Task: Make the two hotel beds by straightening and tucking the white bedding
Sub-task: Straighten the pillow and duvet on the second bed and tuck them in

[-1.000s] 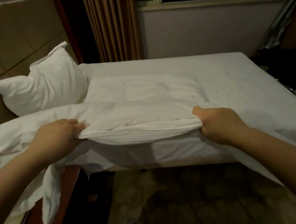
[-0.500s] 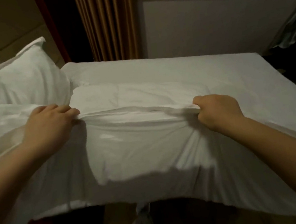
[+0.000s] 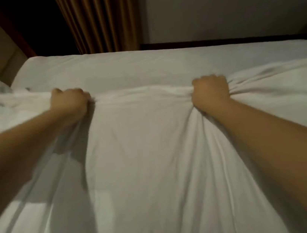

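Since half a second ago, the white bedding (image 3: 148, 156) has come to fill everything below the hands, hiding the floor, and both arms reach farther over the bed (image 3: 142, 65). The left hand (image 3: 70, 104) and right hand (image 3: 210, 91) are fists, each clenching the bedding's bunched top edge, which is stretched taut between them. Creases fan back from each fist. Beyond the knuckles the bed lies smooth.

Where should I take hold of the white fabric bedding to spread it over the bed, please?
Grip the white fabric bedding along its far edge, from the near side, as the left hand and right hand do: that edge bunches into a graspable ridge, and spaced grips keep it taut.
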Available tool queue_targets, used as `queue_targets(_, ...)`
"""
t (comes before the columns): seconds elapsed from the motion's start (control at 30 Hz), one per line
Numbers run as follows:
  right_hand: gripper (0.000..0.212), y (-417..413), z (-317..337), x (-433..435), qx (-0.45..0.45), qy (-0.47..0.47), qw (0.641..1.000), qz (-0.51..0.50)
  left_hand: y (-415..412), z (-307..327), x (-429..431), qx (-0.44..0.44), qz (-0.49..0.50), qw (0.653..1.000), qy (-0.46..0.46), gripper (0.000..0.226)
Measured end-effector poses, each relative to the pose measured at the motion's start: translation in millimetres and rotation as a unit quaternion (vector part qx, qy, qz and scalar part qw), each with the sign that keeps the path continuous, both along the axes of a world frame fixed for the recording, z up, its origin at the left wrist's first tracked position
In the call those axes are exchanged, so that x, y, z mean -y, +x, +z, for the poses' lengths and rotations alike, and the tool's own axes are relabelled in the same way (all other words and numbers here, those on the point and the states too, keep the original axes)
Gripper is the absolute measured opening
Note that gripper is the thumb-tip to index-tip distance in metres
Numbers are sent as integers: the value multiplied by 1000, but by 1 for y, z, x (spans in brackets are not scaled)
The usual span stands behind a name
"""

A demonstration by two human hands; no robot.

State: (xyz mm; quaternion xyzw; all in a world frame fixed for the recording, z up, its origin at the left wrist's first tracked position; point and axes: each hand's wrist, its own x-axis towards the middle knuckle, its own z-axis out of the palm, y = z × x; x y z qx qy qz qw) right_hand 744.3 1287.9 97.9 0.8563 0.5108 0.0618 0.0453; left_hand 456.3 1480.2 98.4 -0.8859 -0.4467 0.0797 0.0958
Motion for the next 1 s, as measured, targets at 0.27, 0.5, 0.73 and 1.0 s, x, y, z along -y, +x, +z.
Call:
queue_targets(0.27, 28, 22, -149, 3, -118, -22, 990, -75, 50, -130, 9, -39, 38, 998, -21, 25)
queue_targets(0.5, 45, 64, -130, -30, -171, 31, 984, -25, 45, -88, -12, 62, 41, 997, 34, 22)
queue_targets(0.73, 32, 85, -152, -43, -179, -74, 979, -69, 99, -125, -32, -8, 107, 994, -7, 22)
queue_targets(1.0, 60, 76, -179, -39, -196, 11, 978, -71, 90, -170, -32, 67, 72, 994, -46, 27)
